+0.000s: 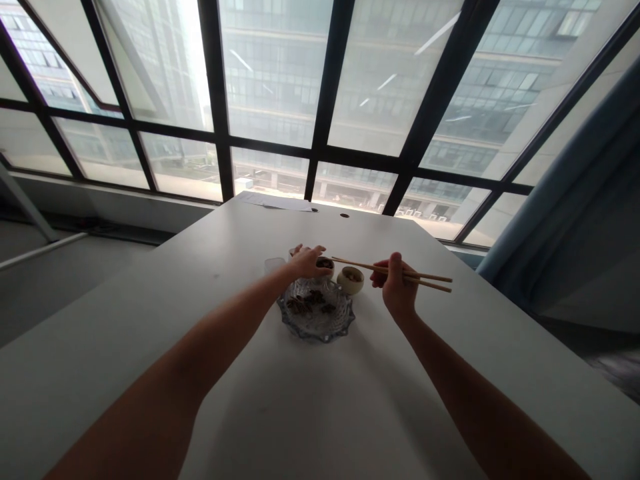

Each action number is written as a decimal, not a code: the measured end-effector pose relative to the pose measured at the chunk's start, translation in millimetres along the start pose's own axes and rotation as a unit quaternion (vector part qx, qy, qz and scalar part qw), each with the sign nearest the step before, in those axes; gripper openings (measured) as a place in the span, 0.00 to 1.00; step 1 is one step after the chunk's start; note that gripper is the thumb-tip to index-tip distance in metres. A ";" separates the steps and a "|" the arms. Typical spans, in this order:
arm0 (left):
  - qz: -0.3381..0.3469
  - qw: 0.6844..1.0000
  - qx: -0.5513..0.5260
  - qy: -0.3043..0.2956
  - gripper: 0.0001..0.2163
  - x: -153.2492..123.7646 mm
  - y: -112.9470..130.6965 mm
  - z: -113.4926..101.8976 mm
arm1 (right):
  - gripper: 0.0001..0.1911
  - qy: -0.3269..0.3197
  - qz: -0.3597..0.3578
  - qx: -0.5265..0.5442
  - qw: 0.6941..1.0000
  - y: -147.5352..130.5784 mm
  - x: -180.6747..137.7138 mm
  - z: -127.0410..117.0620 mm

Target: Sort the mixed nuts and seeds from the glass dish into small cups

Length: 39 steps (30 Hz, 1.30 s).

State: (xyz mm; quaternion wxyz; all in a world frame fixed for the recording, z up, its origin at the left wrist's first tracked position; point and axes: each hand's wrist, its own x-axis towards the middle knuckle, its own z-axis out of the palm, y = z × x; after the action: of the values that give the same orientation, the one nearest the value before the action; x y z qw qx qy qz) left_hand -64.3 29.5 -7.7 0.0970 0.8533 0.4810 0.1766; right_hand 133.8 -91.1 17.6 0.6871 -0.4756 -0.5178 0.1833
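Note:
My left hand (306, 262) reaches over the back of a glass bowl, with its thumb and fingers around a small round cup (327, 273) that has dark pieces inside. My right hand (396, 280) is closed on a pair of wooden chopsticks (425, 275). Their tips point left and hover over or beside that cup's rim. Just right of it sits a second small pale cup (351, 281) with brownish bits inside. The scalloped clear glass bowl (320, 332) stands in front of both cups, holding several dark brown pieces (300, 305), too small to name.
Partly behind my left forearm is a clear small container (274, 265). White paper (275, 201) lies at the far end of the white table (380, 400). Beyond it are large dark-framed windows, and a blue-grey curtain (565, 193) hangs at the right.

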 end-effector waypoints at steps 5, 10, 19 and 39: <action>0.026 0.997 -0.029 0.068 0.24 -34.8 -22.1 -17.6 | 0.31 -0.178 0.013 -0.020 0.984 -10.0 -26.9 -0.4; 0.017 0.982 -0.035 0.185 0.16 -86.8 -49.5 -24.9 | 0.30 -0.278 0.010 -0.062 0.959 -8.0 -37.9 15.7; -0.004 0.956 -0.054 0.287 0.17 -126.5 -82.8 -2.5 | 0.30 -0.256 0.037 -0.049 0.965 -1.6 -37.9 22.9; -0.040 0.953 -0.120 0.275 0.31 -119.7 -96.6 19.6 | 0.31 -0.215 -0.020 -0.018 0.976 -3.9 -23.2 21.3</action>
State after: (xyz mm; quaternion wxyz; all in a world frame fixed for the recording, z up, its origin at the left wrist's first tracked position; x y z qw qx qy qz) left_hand -189.5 -22.6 -83.0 0.0695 0.7341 0.4979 0.4565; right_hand 104.8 -100.3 8.6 0.5542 -0.4269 -0.6661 0.2586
